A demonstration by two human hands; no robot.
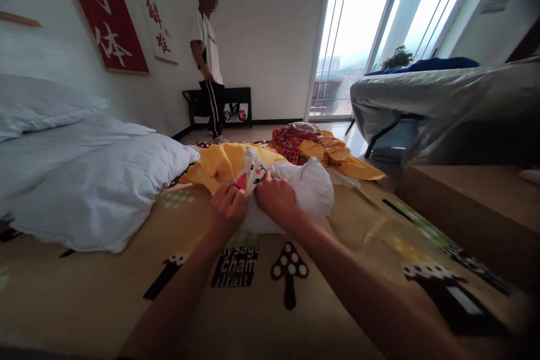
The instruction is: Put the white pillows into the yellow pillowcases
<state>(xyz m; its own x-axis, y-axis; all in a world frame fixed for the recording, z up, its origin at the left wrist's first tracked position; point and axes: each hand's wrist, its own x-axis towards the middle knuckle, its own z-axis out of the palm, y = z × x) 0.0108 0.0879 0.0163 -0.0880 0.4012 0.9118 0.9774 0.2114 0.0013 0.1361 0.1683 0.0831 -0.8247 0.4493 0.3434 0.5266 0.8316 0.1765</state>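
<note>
A yellow pillowcase point(217, 160) with a cartoon face printed on it lies on the bed in front of me. It partly covers a white pillow point(316, 187), whose right end bulges out bare. My left hand point(230, 206) is closed on the pillowcase's near edge, beside the pink part of the print. Close to its right, my right hand point(276, 196) pinches the pillowcase edge by the printed face, over the white pillow. My fingertips are partly hidden in the cloth.
White pillows point(105, 185) are heaped at the left. Red plaid cloth point(291, 143) and more yellow cloth point(354, 163) lie beyond. A patterned tan sheet point(337, 270) covers the bed. A person point(208, 50) stands by the far wall; a plastic-covered table point(422, 87) is at right.
</note>
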